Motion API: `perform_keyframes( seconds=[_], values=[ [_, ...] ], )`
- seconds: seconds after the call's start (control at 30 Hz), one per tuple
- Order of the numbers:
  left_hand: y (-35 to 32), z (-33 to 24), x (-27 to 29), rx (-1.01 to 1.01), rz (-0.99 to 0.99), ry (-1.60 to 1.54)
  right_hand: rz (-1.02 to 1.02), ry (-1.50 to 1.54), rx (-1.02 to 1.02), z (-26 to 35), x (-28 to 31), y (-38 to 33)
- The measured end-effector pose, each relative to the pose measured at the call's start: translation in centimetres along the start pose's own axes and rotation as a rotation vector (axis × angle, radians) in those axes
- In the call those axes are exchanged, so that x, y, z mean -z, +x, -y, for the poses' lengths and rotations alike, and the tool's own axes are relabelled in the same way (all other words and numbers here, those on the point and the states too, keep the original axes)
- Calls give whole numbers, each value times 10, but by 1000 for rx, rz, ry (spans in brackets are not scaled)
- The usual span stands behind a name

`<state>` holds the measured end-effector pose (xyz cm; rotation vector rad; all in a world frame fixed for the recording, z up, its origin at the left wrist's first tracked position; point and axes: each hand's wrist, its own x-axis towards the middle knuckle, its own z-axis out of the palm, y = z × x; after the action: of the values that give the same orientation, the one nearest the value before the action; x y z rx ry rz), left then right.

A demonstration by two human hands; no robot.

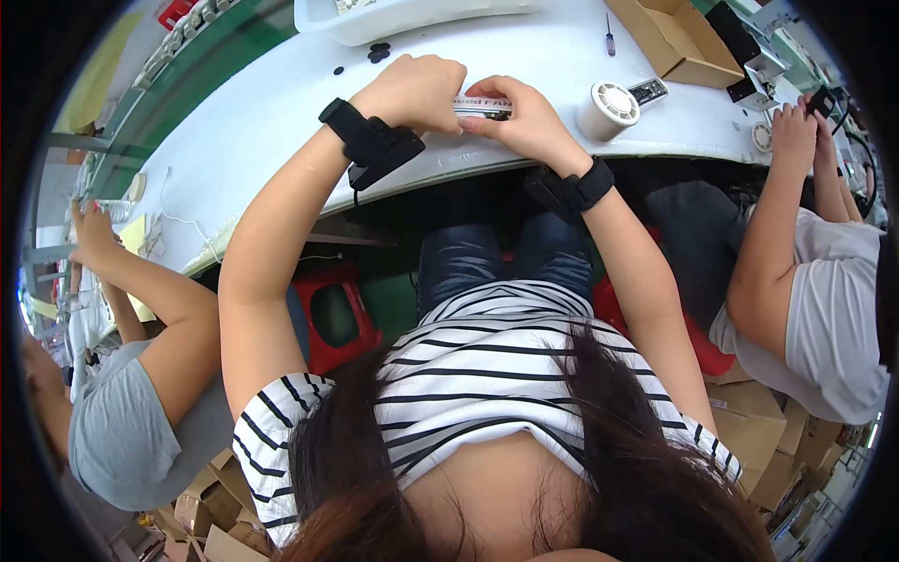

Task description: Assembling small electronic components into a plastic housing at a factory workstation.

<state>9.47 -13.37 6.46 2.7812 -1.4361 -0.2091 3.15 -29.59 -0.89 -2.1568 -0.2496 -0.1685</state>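
My left hand (pixel 418 91) is closed at the left end of a small white printed part (pixel 484 101), its fingers mostly hidden behind the back of the hand. From the other side my right hand (pixel 527 121) grips the same part between thumb and fingers. Dark and shiny details show along the part's lower edge, but its exact kind is unclear. Just right of my right hand, a white handheld fan (pixel 611 110) lies on the white table (pixel 449 58). Its handle (pixel 648 91) is open, with dark inner parts showing.
Several black discs (pixel 378 52) lie left of a translucent bin (pixel 361 26). A screwdriver (pixel 610 42) and a cardboard box (pixel 679 42) are at the far right. Co-workers sit on both sides, a co-worker's hands (pixel 794 131) at right. A red stool (pixel 337 318) stands below the table edge.
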Motion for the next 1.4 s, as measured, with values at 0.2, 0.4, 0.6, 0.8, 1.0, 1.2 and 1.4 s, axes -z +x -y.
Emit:
perform_keyframes(
  seconds=[0.2, 0.4, 0.6, 0.8, 1.0, 1.2, 1.4],
  values=[
    [-4, 27, 0, 73, -54, -326, 80, 55, -25, -5, 8, 11],
    [-63, 46, 3, 185, -725, -670, 35, 110, -52, 4, 11, -4],
    [-86, -6, -22, 469, -1128, -1041, -85, 736, -163, 41, -8, -25],
    [-56, -44, -31, 378, -911, -1214, -272, 722, 79, 60, -54, -36],
    [-57, 6, -35, 471, -834, -760, -203, 86, 384, 76, -25, -51],
    [-101, 118, -45, 737, -775, -343, -339, -336, 320, 43, 86, -79],
    [-127, 192, -53, 1131, -609, -205, -340, -719, 174, -43, 141, -70]
  ],
)
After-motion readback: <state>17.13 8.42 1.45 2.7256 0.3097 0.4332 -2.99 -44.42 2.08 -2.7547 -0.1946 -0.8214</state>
